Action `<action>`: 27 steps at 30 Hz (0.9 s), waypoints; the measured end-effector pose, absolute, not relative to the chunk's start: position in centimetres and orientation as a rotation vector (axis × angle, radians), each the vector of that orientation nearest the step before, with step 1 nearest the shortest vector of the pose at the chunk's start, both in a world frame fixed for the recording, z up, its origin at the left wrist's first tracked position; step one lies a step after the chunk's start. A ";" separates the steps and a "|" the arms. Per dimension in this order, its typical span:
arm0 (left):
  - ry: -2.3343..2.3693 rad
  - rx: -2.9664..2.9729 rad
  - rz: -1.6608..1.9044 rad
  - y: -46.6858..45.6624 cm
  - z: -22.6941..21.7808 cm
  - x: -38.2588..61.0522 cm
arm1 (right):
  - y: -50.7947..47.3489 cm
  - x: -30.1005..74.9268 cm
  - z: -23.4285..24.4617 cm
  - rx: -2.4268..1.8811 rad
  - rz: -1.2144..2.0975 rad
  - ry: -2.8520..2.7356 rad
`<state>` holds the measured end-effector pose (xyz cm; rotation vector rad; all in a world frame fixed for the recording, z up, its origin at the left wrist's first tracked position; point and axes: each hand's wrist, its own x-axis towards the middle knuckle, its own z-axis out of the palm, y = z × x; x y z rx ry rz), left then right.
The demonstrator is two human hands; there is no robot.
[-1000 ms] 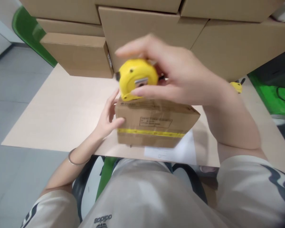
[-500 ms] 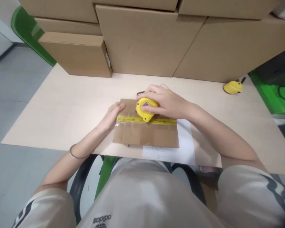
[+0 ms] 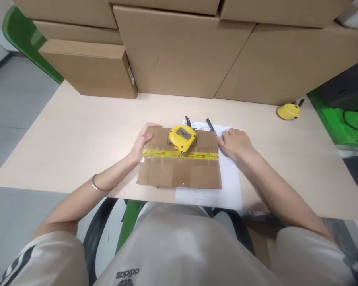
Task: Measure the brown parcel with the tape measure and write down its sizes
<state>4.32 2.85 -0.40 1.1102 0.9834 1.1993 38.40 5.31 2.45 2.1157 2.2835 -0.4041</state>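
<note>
A small cardboard box (image 3: 158, 172) with yellow printed tape (image 3: 159, 153) across its top lies on a white sheet of paper (image 3: 231, 174). My left hand (image 3: 142, 142) is closed on its left edge, the thumb on top. On the box, towards its far side, rests a yellow tape measure (image 3: 181, 137), untouched by either hand. My right hand (image 3: 237, 143) is at the box's right edge with its fingers curled in; the fingertips are partly hidden. Just beyond the right hand, a black pen (image 3: 210, 124) lies over the paper's far part, its lower end close to my fingers.
Large cardboard boxes (image 3: 181, 55) are stacked along the table's far side, with a flatter carton (image 3: 86, 73) at the left. A second yellow tape measure (image 3: 288, 111) sits at the far right of the table (image 3: 62, 159). A green chair (image 3: 24, 39) stands beyond the left end.
My right hand has let go of the tape measure and moved right to the box's right edge. The tape measure stays on the box. The pen and the paper's far part now show.
</note>
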 end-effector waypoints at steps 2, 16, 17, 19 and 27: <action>0.999 1.113 1.181 2.7 -0.5 4.3 | 4.8 39.0 0.9 2.123 -0.488 2.350; 0.938 1.041 1.180 2.8 -0.7 4.1 | 7.3 42.1 -2.7 2.325 -1.814 2.451; 0.936 1.027 1.184 2.8 -0.6 4.1 | 7.4 42.0 -2.8 2.326 -1.848 2.445; 0.941 1.011 1.193 2.8 -0.5 4.2 | 7.3 41.9 -2.6 2.331 -1.886 2.449; 0.962 0.966 1.205 2.9 -0.4 4.2 | 6.8 41.7 -2.1 2.371 -1.865 2.402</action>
